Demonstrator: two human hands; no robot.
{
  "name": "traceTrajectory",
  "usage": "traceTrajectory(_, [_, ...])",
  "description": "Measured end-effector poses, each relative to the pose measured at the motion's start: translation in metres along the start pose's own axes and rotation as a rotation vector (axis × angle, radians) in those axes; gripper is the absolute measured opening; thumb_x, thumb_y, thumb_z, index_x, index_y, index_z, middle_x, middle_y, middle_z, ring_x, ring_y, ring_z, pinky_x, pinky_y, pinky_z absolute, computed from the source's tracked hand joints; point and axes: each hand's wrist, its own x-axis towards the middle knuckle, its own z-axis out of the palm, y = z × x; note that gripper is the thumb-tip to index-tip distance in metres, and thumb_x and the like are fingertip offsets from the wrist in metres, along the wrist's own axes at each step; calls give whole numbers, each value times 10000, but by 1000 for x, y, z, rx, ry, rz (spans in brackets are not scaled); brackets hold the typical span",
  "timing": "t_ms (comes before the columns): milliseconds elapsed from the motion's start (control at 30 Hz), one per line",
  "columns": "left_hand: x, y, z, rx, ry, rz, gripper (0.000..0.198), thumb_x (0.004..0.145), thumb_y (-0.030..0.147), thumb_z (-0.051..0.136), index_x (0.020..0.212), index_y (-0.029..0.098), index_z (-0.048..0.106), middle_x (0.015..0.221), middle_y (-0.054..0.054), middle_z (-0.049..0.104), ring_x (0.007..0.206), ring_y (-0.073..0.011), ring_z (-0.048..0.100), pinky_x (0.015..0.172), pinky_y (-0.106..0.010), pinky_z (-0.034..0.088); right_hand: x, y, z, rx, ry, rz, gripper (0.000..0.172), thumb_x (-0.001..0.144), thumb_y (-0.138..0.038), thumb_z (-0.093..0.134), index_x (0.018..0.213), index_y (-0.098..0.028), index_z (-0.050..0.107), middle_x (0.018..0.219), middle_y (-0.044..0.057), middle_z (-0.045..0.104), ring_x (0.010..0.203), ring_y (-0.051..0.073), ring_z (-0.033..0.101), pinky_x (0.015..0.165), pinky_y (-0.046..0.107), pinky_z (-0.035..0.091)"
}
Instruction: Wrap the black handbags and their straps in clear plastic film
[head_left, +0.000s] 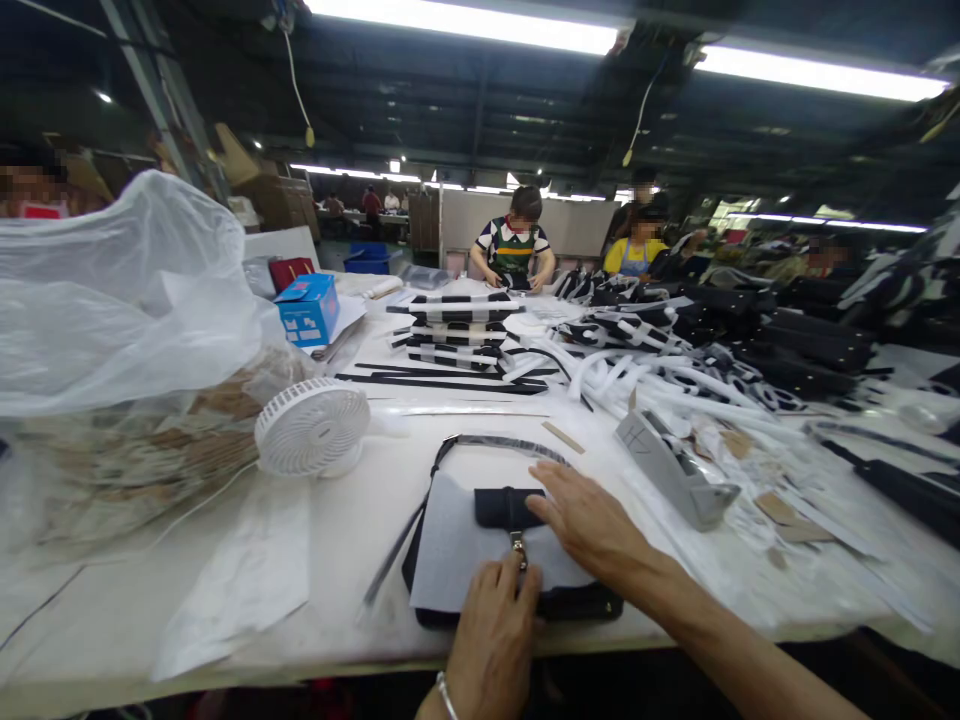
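Left hand (487,625) is reaching up from the near table edge, fingers bent, tips touching the small metal clasp (517,547) on the front of a black bag (581,603). Cannot tell whether it is pinching the clasp or just touching it. Bracelet (447,695) is showing on that wrist. Right hand (589,520) is coming in from the right, lying palm down with fingers released and spread flat, pressing on the bag's black flap (499,507).

Bag is lying flat at the near edge of the white table (352,520), mostly covered by a grey sheet (450,550). Its strap (502,443) is looping out behind it on the tabletop.

White fan (311,427) is standing left of the bag, well apart. Big clear plastic bag (127,290) is bulging further left, with a blue box (309,308) behind it. Grey tape dispenser (671,465) is sitting near the right hand. White straps (637,375) are piling up beyond it. Two other people (514,245) are working at the far end.
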Motion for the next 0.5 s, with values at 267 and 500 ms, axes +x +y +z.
traceTrajectory(267, [67,-60,-59,199,-168,-122,296,927,204,405,1112,132,625,1175,-161,649,1162,-298,573,990,-496,431,-8,24,68,103,-199,144,614,954,-486,392,1420,-87,411,1465,187,415,1378,301,350,1148,485,216])
traceTrajectory(500, [68,-107,-17,197,-254,-238,518,932,413,374,1371,156,475,1472,-135,424,1410,-282,298,1119,-525,283,-3,34,52,161,-299,214,801,907,-656,318,1456,-74,345,1533,194,279,1442,314,180,1151,564,100])
